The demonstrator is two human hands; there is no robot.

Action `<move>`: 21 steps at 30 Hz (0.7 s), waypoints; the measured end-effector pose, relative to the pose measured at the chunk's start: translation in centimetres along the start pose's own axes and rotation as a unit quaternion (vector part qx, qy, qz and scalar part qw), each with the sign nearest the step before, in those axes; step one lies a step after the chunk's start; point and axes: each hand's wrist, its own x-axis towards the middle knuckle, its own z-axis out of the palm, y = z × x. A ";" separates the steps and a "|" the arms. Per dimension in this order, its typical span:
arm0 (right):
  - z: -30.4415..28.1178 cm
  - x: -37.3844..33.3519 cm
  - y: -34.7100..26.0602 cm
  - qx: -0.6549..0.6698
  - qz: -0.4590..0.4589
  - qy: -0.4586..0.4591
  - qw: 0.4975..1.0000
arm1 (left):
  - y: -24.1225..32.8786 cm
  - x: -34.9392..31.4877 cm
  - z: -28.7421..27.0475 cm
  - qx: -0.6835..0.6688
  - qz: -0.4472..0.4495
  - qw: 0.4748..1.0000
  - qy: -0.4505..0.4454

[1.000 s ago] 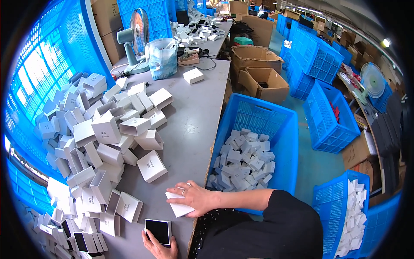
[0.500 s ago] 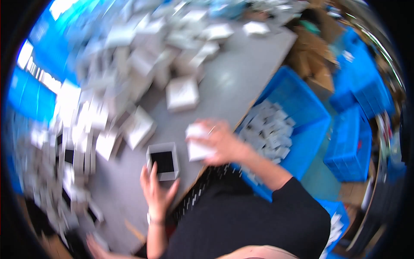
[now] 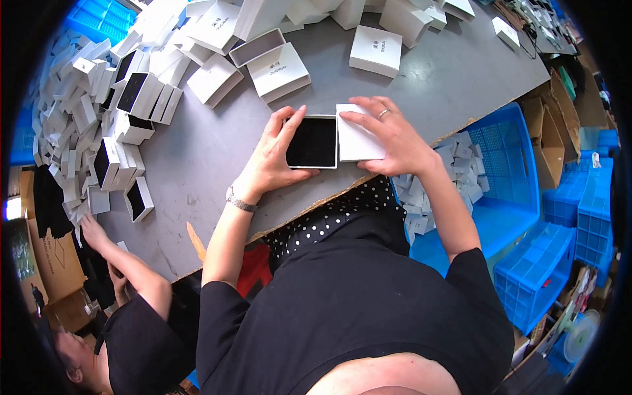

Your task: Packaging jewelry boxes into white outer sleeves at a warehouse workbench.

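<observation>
On the grey table lies an open white box base (image 3: 312,142) with a black lining. My left hand (image 3: 275,153) grips its left side, thumb along the near edge and fingers at the far corner. Right beside it, a white box lid (image 3: 357,133) is held by my right hand (image 3: 395,138), fingers over its top and far edge, thumb near the front. Lid and base stand edge to edge. A ring is on a right-hand finger, and a watch sits on my left wrist.
White lidded boxes (image 3: 279,71) and a large heap of box parts (image 3: 82,112) cover the table's far and left sides. A blue crate (image 3: 507,220) of small white pieces stands at right. At lower left, a co-worker's hand (image 3: 94,232) reaches to the heap.
My view has turned and steadied. My left hand has closed on the base's side. The lid, in my right hand, has come up against the base; before, a gap lay between them.
</observation>
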 end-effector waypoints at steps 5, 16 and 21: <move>0.3 -0.5 -0.9 0.048 -0.025 -0.027 0.998 | -0.2 -0.2 0.5 -0.009 0.022 0.999 0.026; 1.3 -0.5 -1.9 0.025 0.044 0.024 0.998 | 0.1 0.1 0.8 0.000 0.004 0.999 0.048; -0.3 -2.9 -1.8 -0.052 -0.012 0.022 0.998 | -0.3 -0.9 1.1 0.014 -0.012 0.997 0.071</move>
